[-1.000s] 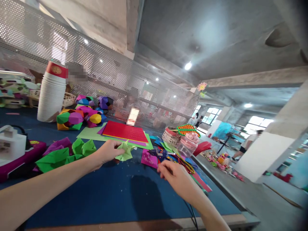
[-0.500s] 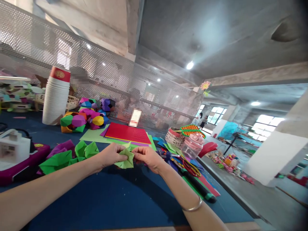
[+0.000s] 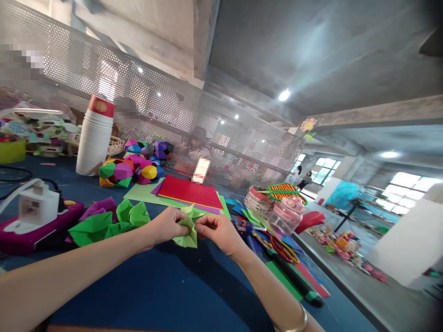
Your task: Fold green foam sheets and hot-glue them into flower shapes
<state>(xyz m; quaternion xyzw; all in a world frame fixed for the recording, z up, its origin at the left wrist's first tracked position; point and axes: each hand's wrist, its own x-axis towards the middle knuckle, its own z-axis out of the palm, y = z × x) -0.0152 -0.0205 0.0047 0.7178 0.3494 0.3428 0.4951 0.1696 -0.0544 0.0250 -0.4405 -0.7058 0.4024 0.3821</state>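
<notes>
Above the middle of the blue table, a light green folded paper piece (image 3: 187, 236) is pinched in my left hand (image 3: 170, 226), thumb in front. My right hand (image 3: 219, 232) has its thumb and fingertips pressed together at the right edge of the same piece; its fingers partly hide that edge. Just left of my left hand lie green folded paper pieces (image 3: 93, 228) and a purple folded piece (image 3: 102, 210). Behind my hands is a stack of coloured sheets with a red sheet (image 3: 190, 191) on top.
Paper cups (image 3: 94, 138) stand stacked at back left, beside colourful paper balls (image 3: 117, 171). A purple power strip (image 3: 26, 230) with a white plug lies at left. On the right are a pink-lidded clear jar (image 3: 285, 216), a basket (image 3: 259, 201) and a black-handled tool (image 3: 294, 276).
The whole view has shifted, so things appear farther right. Both hands keep hold of the light green paper in nearly the same pose.
</notes>
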